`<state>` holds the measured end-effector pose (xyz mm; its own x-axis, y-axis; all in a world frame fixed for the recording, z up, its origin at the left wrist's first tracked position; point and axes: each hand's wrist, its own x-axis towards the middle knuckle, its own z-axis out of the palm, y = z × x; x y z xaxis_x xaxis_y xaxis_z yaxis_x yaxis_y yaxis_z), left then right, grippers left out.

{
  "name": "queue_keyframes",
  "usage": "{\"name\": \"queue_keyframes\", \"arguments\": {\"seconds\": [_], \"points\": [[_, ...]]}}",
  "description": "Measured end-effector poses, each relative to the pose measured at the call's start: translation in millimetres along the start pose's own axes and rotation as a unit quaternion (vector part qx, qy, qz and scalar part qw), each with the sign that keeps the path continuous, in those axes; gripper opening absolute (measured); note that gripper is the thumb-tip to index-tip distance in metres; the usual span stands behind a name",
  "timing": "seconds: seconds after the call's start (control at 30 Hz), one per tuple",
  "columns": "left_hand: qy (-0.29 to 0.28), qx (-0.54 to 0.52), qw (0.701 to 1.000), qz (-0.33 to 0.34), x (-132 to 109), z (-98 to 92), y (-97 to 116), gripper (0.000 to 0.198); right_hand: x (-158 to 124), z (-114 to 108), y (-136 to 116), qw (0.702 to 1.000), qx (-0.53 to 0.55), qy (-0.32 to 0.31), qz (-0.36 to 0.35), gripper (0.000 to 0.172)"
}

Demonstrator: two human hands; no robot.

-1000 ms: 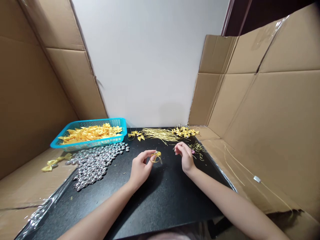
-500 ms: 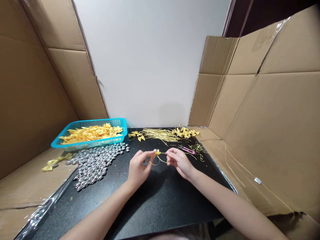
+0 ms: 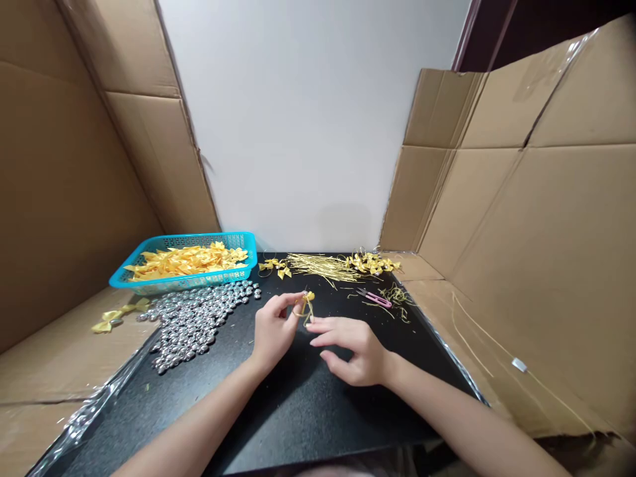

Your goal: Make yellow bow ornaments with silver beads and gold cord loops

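Over the middle of the black table (image 3: 278, 424), my left hand (image 3: 274, 331) pinches a small yellow ribbon bow (image 3: 309, 296) between thumb and fingertips. A thin gold cord (image 3: 312, 309) hangs in a loop from the bow, its lower part beside my fingers. My right hand (image 3: 355, 348) is open, with its fingers stretched out and the thumb apart. Its index fingertip is at the cord's lower end; whether it presses on the cord, I cannot tell. Part of the bow is hidden by my left fingertips.
A turquoise basket (image 3: 119, 278) of yellow bows stands at the back left, with many silver beads (image 3: 191, 324) before it. Gold cord pieces (image 3: 322, 266) and finished bows (image 3: 372, 262) lie at the back. Pink thread snips (image 3: 377, 300) rest right, near cord scraps (image 3: 398, 295). Cardboard walls (image 3: 536, 218) flank the table.
My right hand has let go of the cord it pinched and opened, moving slightly down and nearer my left hand. The cord now hangs down instead of stretching sideways.
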<state>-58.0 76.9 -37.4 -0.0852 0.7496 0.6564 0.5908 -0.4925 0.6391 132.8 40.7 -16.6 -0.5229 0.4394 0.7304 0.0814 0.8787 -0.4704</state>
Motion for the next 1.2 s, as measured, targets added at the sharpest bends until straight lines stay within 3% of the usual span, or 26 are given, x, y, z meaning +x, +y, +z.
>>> {"name": "queue_keyframes", "arguments": {"seconds": [0.1, 0.17, 0.23, 0.27, 0.43, 0.6, 0.83, 1.03, 1.2], "points": [[0.020, 0.002, 1.000, -0.005, 2.3, -1.5, -1.7, 0.025, -4.5, 1.2, 6.5, 0.996, 0.007, 0.090, 0.026, 0.020], [0.027, 0.004, 1.000, 0.004, 2.4, -2.5, -1.1, 0.024, -3.3, 2.7, 15.5, 0.970, 0.095, 0.167, 0.150, 0.012], [0.028, 0.004, 0.999, 0.036, 1.4, -3.5, 1.1, 0.021, 0.2, 6.3, 29.1, 0.892, 0.250, 0.214, 0.310, 0.007], [0.027, 0.004, 0.998, 0.060, 0.7, -3.8, 2.6, 0.019, 2.0, 8.9, 36.7, 0.829, 0.345, 0.217, 0.384, 0.013], [0.011, -0.005, 0.984, 0.177, -4.3, -3.1, 9.7, 0.012, 3.7, 23.8, 60.3, 0.743, 0.478, 0.110, 0.455, 0.040], [-0.005, -0.010, 0.973, 0.232, -8.9, 0.0, 10.0, 0.012, -1.7, 28.9, 54.3, 0.672, 0.587, 0.018, 0.451, 0.040], [0.017, -0.006, 0.969, 0.245, -10.6, -1.7, 15.8, 0.015, -2.0, 28.7, 45.3, 0.635, 0.642, 0.017, 0.429, 0.032], [0.021, 0.001, 0.971, 0.237, -12.6, -2.5, 19.7, 0.014, -3.3, 38.1, 39.6, 0.631, 0.643, 0.090, 0.424, 0.027], [0.032, 0.002, 0.972, 0.233, -13.0, -2.7, 22.8, 0.015, -2.6, 42.0, 34.6, 0.627, 0.648, 0.107, 0.418, 0.031]]}}
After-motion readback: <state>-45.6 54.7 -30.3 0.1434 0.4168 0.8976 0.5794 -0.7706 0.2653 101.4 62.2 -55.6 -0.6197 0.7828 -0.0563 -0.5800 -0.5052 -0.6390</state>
